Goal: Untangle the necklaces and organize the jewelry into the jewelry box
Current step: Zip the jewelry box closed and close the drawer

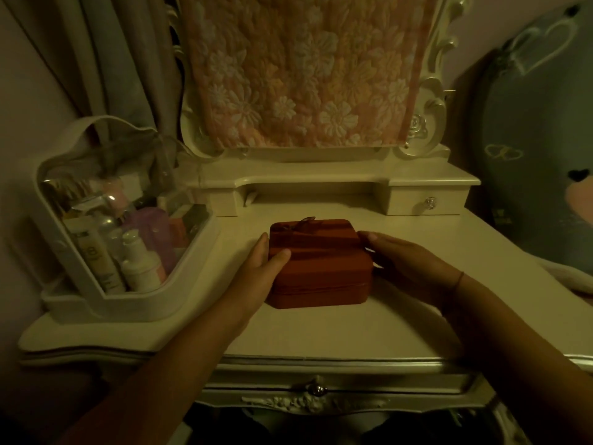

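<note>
Left hand [264, 268] and right hand [407, 261] press straight-fingered against the sides of the jewelry box [321, 261], probably light, stiff, easily held there.

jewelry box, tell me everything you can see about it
The jewelry box is a squat, rounded-corner case, reddish and matte, fabric-like. A seam, probably a zipper, runs round its lower part, and a small bow sits at the lid's back edge. It is closed and stands flat at the middle of the cream vanity top. The left hand lies against its left side with the thumb on the lid; the right hand touches its right side.
</note>
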A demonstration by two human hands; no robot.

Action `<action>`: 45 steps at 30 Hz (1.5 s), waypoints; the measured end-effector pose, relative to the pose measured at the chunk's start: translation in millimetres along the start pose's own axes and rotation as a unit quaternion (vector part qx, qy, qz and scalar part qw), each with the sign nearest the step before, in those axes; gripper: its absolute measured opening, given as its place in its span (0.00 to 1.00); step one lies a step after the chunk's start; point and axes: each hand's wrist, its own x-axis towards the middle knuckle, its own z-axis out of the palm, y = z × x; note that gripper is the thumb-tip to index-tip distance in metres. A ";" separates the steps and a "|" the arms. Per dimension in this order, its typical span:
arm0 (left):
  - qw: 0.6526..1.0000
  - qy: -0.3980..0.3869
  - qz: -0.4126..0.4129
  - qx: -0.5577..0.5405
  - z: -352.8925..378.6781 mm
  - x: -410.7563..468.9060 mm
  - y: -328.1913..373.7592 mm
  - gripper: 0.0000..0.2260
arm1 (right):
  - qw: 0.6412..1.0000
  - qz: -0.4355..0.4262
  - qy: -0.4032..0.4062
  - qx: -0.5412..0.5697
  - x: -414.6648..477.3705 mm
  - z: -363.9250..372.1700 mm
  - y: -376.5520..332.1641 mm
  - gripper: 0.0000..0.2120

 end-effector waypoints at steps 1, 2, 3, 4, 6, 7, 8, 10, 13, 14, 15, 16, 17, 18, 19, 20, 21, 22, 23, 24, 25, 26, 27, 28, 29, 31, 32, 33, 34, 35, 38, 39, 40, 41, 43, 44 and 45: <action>1.000 0.020 0.000 0.020 -0.9 2.2 3.5 0.05 | 1.000 0.003 0.004 -0.005 6.3 -7.6 -2.4 0.19; 0.997 0.035 0.008 0.074 -1.9 6.9 5.4 0.08 | 1.000 0.004 0.007 -0.010 11.1 -14.9 -4.3 0.20; 0.985 0.049 0.030 0.165 -3.3 12.3 7.3 0.19 | 1.000 0.003 0.008 -0.020 17.1 -21.1 -7.5 0.20; 0.958 0.061 0.047 0.275 -1.8 15.4 9.9 0.26 | 1.000 0.000 0.008 -0.027 22.6 -27.1 -10.0 0.19; 0.892 0.068 0.108 0.434 11.0 18.6 17.3 0.28 | 0.999 -0.005 0.013 -0.035 32.4 -35.0 -13.9 0.18; 0.870 0.049 0.126 0.474 20.1 17.9 21.5 0.28 | 0.999 -0.006 0.013 -0.037 37.0 -35.7 -14.1 0.18; 0.854 0.025 0.133 0.503 31.4 14.2 26.5 0.28 | 0.999 -0.004 0.012 -0.042 41.4 -34.6 -13.1 0.20; 0.822 -0.011 0.126 0.555 49.2 11.7 26.6 0.30 | 0.998 -0.004 0.003 -0.059 48.4 -28.3 -8.4 0.23; 0.797 -0.001 0.120 0.592 58.2 13.8 24.6 0.31 | 0.997 -0.007 -0.032 -0.066 53.1 -18.7 -5.2 0.25; 0.797 0.001 0.126 0.591 56.9 14.3 23.6 0.31 | 0.997 -0.009 -0.048 -0.058 52.8 -16.9 -5.3 0.24; 0.799 0.002 0.136 0.586 54.2 14.4 22.8 0.31 | 0.997 -0.012 -0.063 -0.052 51.7 -16.2 -5.5 0.24; 0.800 -0.004 0.143 0.582 50.1 14.6 21.2 0.30 | 0.996 -0.013 -0.072 -0.051 50.4 -15.8 -5.6 0.24; 0.801 -0.015 0.152 0.578 44.6 14.2 19.9 0.30 | 0.996 -0.015 -0.075 -0.055 48.5 -15.9 -5.6 0.23; 0.805 -0.028 0.161 0.571 38.0 13.7 19.5 0.30 | 0.995 -0.019 -0.073 -0.062 47.2 -16.5 -5.3 0.22; 0.810 -0.040 0.172 0.560 31.1 12.4 20.6 0.29 | 0.995 -0.024 -0.070 -0.071 45.7 -17.0 -4.5 0.21; 0.817 -0.048 0.177 0.547 24.3 11.2 22.0 0.29 | 0.994 -0.030 -0.069 -0.080 43.9 -17.2 -3.7 0.19; 0.827 -0.054 0.179 0.530 17.7 10.0 23.6 0.28 | 0.992 -0.040 -0.070 -0.093 41.4 -16.6 -3.3 0.18; 0.843 -0.058 0.168 0.507 10.2 10.5 23.7 0.26 | 0.990 -0.051 -0.069 -0.108 38.9 -15.7 -2.4 0.17; 0.865 -0.063 0.149 0.475 2.6 11.9 23.9 0.25 | 0.989 -0.062 -0.069 -0.118 36.4 -14.1 -1.6 0.16; 0.888 -0.067 0.125 0.437 -5.2 14.6 23.1 0.24 | 0.988 -0.071 -0.070 -0.120 34.4 -12.3 0.2 0.15; 0.907 -0.070 0.104 0.402 -11.2 17.0 23.3 0.22 | 0.988 -0.075 -0.072 -0.114 31.5 -10.0 1.8 0.15; 0.917 -0.071 0.087 0.383 -14.9 18.6 25.6 0.21 | 0.989 -0.076 -0.077 -0.106 28.5 -7.6 3.2 0.14; 0.920 -0.071 0.073 0.379 -17.0 20.4 28.7 0.22 | 0.989 -0.074 -0.082 -0.101 25.5 -5.2 4.4 0.14; 0.918 -0.071 0.061 0.385 -17.0 21.1 32.3 0.24 | 0.988 -0.073 -0.085 -0.104 22.6 -3.0 5.2 0.14; 0.912 -0.074 0.051 0.401 -15.6 21.7 35.0 0.27 | 0.987 -0.073 -0.088 -0.112 19.5 -1.0 6.3 0.14; 0.875 -0.104 0.047 0.471 -7.7 19.1 38.4 0.35 | 0.986 -0.077 -0.092 -0.120 15.0 1.8 7.9 0.14; 0.848 -0.126 0.052 0.512 -1.8 16.1 37.4 0.37 | 0.985 -0.078 -0.092 -0.121 13.2 3.1 8.2 0.14; 0.822 -0.144 0.065 0.547 3.9 12.4 35.4 0.37 | 0.984 -0.082 -0.090 -0.129 12.0 4.6 8.2 0.14; 0.803 -0.152 0.078 0.571 7.5 10.4 32.1 0.38 | 0.982 -0.087 -0.083 -0.149 11.6 6.0 7.9 0.14; 0.791 -0.153 0.089 0.585 9.2 9.8 29.6 0.39 | 0.977 -0.092 -0.070 -0.180 11.9 7.4 7.1 0.14; 0.785 -0.160 0.099 0.590 3.2 12.0 30.2 0.40 | 0.957 -0.099 -0.041 -0.271 15.1 13.8 5.7 0.13; 0.788 -0.169 0.101 0.583 -0.9 13.3 30.9 0.40 | 0.953 -0.098 -0.035 -0.286 17.0 16.6 6.2 0.12; 0.792 -0.180 0.105 0.574 -5.6 14.8 31.0 0.40 | 0.951 -0.097 -0.028 -0.292 18.9 19.7 6.7 0.10; 0.796 -0.190 0.110 0.564 -10.8 15.5 31.1 0.40 | 0.952 -0.097 -0.020 -0.290 20.1 23.2 7.2 0.09; 0.806 -0.203 0.116 0.543 -20.3 17.3 30.5 0.40 | 0.957 -0.095 -0.001 -0.275 21.7 28.4 8.8 0.06; 0.811 -0.206 0.116 0.536 -24.0 18.5 30.0 0.40 | 0.959 -0.096 0.007 -0.267 22.1 29.8 9.6 0.05; 0.813 -0.210 0.117 0.530 -26.3 19.4 29.9 0.40 | 0.960 -0.097 0.014 -0.262 22.5 30.9 10.5 0.04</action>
